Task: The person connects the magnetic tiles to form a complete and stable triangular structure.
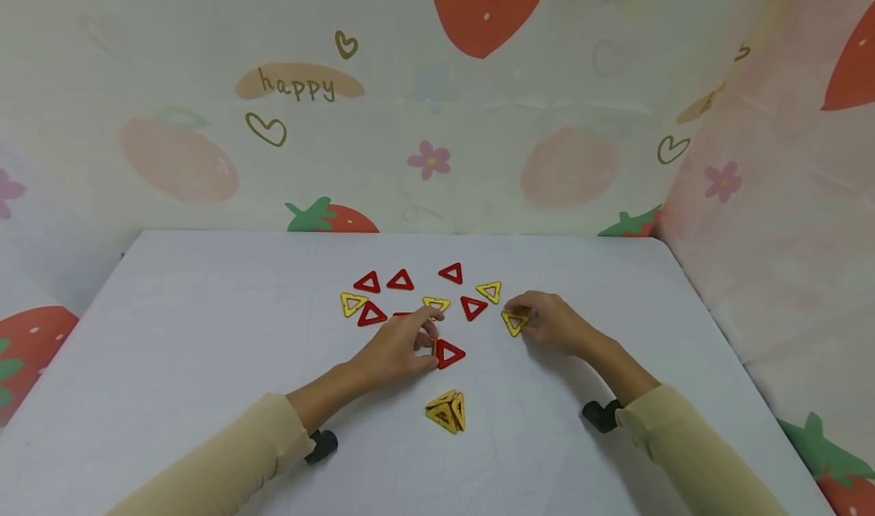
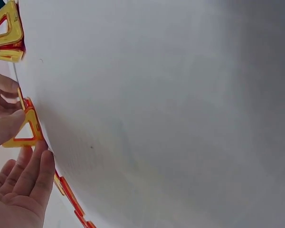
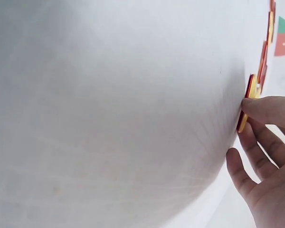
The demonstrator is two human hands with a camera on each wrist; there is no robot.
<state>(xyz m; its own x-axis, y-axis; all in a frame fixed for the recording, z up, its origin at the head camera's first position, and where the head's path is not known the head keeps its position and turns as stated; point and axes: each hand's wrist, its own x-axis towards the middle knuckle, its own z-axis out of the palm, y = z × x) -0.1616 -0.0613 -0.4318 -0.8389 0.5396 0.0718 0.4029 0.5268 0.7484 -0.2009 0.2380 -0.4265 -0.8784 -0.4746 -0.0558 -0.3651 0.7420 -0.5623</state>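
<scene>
In the head view my left hand (image 1: 396,349) pinches a yellow triangular magnetic tile (image 2: 36,124) on edge between thumb and fingers; the left wrist view shows its open-centred face. A red triangular tile (image 1: 459,355) lies right beside those fingertips. To the right, my right hand (image 1: 555,322) grips another yellow triangular tile (image 1: 515,331) by its edge, close over the table. From the right wrist, that tile (image 3: 243,122) appears edge-on under the thumb. Nearer to me stands a small pyramid (image 1: 444,413) of yellow tiles.
Several flat triangular tiles lie beyond the hands, among them a red tile (image 1: 400,280), a yellow tile (image 1: 489,291) and a red tile (image 1: 473,308). They rest on a white table (image 1: 205,311), with a strawberry-print curtain (image 1: 478,121) behind it.
</scene>
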